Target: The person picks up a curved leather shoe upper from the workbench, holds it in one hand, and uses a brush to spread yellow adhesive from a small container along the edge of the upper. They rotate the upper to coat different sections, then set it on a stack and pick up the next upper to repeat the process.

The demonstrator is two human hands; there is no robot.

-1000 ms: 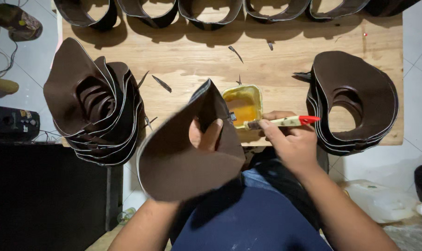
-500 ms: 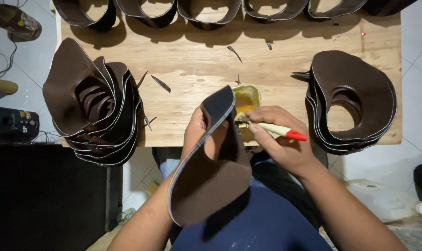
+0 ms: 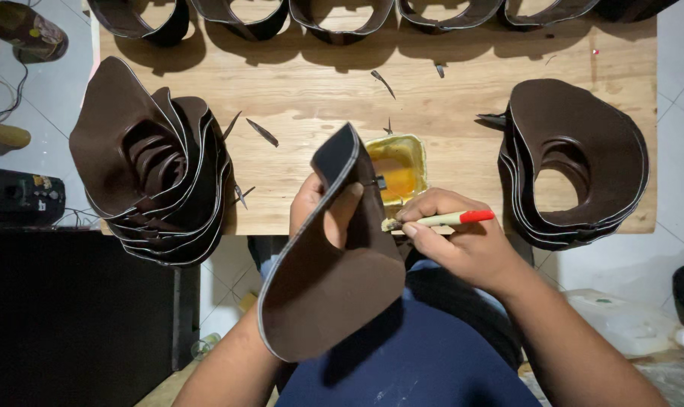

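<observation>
My left hand (image 3: 323,211) grips a curved dark brown leather piece (image 3: 334,286) with a pale edge, holding it upright over my lap at the table's near edge. My right hand (image 3: 459,245) holds a small brush with a cream and red handle (image 3: 444,219); its bristle end touches the leather piece's edge. Just behind the brush, a yellow tub of glue (image 3: 398,167) sits on the wooden table (image 3: 319,83).
A nested stack of brown leather pieces (image 3: 150,162) lies at the table's left end, another stack (image 3: 576,162) at the right. Several curved pieces (image 3: 342,15) line the far edge. Dark leather trimmings (image 3: 263,132) are scattered on the wood. A black device (image 3: 18,196) sits left.
The leather piece has turned from facing me flat to edge-on and upright. My right hand has brought the brush from the glue tub to the piece's edge.
</observation>
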